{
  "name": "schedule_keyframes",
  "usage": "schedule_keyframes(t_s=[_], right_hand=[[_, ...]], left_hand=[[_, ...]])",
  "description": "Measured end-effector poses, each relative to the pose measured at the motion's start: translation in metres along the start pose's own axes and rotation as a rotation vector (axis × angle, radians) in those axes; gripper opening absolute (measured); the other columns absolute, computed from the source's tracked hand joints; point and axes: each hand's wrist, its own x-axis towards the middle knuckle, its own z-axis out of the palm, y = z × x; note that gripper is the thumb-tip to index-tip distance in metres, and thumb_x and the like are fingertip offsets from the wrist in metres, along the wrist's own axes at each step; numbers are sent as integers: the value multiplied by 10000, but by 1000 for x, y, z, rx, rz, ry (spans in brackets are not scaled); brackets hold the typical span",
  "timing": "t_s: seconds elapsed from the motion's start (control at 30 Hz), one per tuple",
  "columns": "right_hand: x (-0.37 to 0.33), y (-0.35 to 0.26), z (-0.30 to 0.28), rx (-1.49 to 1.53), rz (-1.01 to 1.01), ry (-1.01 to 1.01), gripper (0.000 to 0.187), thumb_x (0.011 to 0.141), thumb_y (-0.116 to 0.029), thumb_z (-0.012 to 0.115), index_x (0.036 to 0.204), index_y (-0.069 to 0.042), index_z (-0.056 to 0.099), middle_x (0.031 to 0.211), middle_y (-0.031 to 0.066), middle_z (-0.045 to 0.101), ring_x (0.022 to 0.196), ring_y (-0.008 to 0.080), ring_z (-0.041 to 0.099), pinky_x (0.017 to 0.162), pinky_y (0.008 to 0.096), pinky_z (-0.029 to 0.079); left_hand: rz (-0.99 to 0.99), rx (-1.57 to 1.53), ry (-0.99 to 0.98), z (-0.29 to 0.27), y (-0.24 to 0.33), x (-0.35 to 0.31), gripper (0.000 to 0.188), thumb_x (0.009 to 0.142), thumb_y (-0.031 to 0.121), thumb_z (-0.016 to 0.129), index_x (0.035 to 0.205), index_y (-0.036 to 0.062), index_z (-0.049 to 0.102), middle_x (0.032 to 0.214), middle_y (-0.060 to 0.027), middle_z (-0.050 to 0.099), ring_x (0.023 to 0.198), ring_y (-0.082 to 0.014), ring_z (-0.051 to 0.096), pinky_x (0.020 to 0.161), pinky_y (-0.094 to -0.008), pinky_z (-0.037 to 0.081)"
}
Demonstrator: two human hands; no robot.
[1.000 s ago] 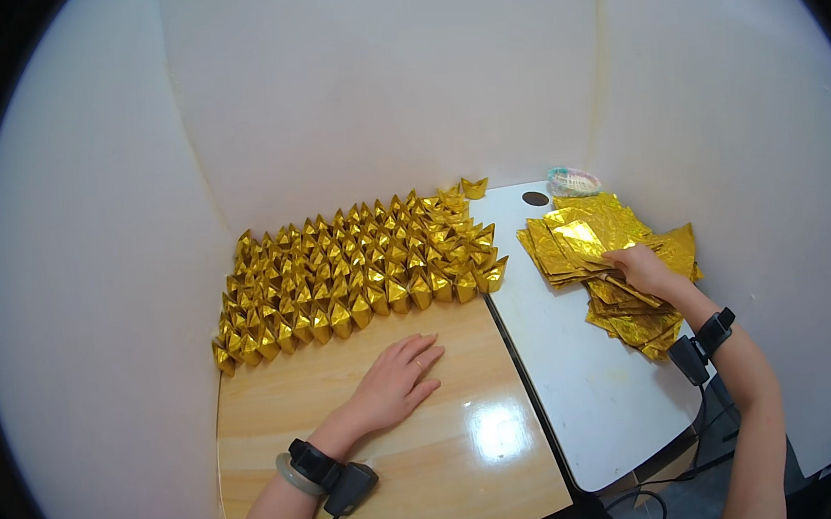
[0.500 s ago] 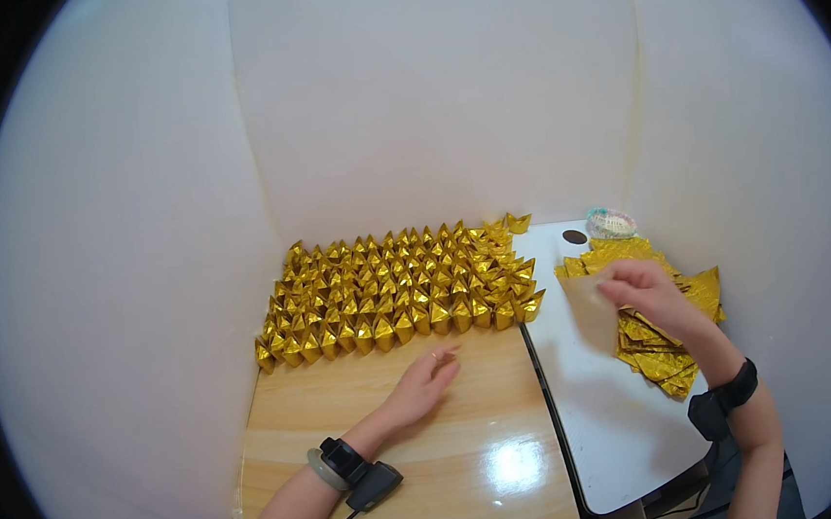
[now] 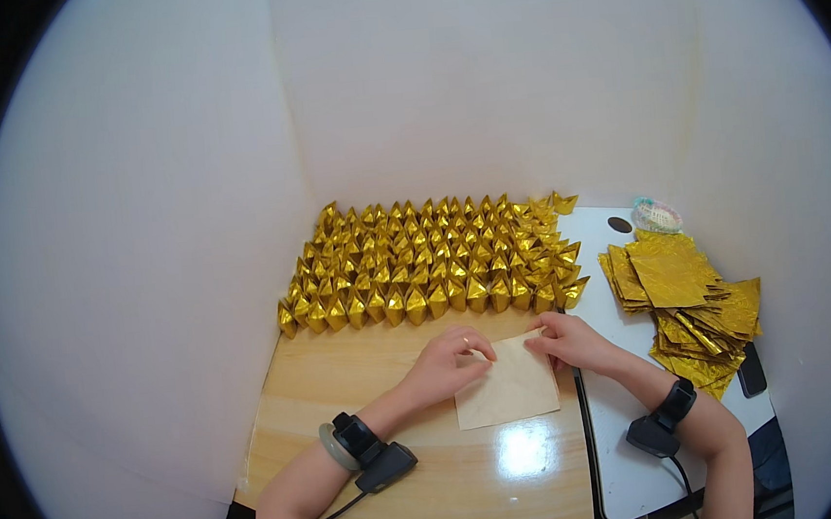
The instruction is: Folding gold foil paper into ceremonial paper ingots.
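A square, pale cream sheet of paper (image 3: 509, 391) lies at the front of the wood-grain table (image 3: 352, 440), its plain side up. My left hand (image 3: 451, 362) has its fingers curled at the sheet's upper left. At the upper right corner, my right hand (image 3: 572, 343) pinches the edge between thumb and fingers. Just beyond both hands stand rows of folded gold foil paper boats (image 3: 414, 303), packed close together. To the right, a messy pile of gold foil paper sheets (image 3: 672, 273) rests on a white table.
The white table (image 3: 638, 476) adjoins the wooden one along a dark seam. Behind the pile sits a small pastel-rimmed bowl (image 3: 656, 214), beside a dark round disc (image 3: 620, 225). A black phone-like object (image 3: 752, 370) lies near the right edge. Pale walls (image 3: 489, 78) enclose the back and sides.
My right hand has brought the sheet left from the gold pile onto the wooden table. My left hand has come to the sheet's upper left. The view has shifted slightly.
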Motion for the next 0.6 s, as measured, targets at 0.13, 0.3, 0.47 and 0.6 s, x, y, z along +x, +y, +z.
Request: schedule_keyframes(t_s=[0.13, 0.3, 0.47, 0.6], right_hand=[[2, 11, -1, -308, -274, 147, 509, 831, -325, 693, 1172, -7, 490, 971, 153, 581, 748, 227, 621, 666, 329, 517], [-16, 1, -10, -534, -492, 44, 639, 748, -396, 749, 1195, -30, 476, 1166, 179, 472, 1030, 310, 516, 873, 380, 450], [-24, -4, -12, -691, -660, -208, 753, 686, -442, 776, 1228, -32, 451, 1184, 179, 466, 1143, 353, 429, 976, 392, 382], [-28, -13, -10, -701, -635, -135, 723, 700, -368, 744, 1260, -32, 434, 1207, 189, 476, 1112, 349, 470, 955, 403, 412]], left_hand=[[107, 226, -298, 2, 3, -5, 273, 733, 205, 757, 940, 95, 615, 1067, -77, 528, 1076, -268, 468, 956, -374, 370], [45, 345, -474, -1, 17, -5, 500, 652, 298, 816, 1016, 95, 539, 1160, -117, 431, 1139, -322, 363, 989, -394, 329], [7, 386, -459, 3, 23, -2, 513, 637, 282, 804, 982, 73, 487, 1111, -127, 420, 1107, -321, 384, 957, -386, 353], [70, 400, -439, 5, 18, -2, 485, 650, 265, 779, 978, 66, 481, 1095, -130, 429, 1075, -322, 411, 933, -387, 376]])
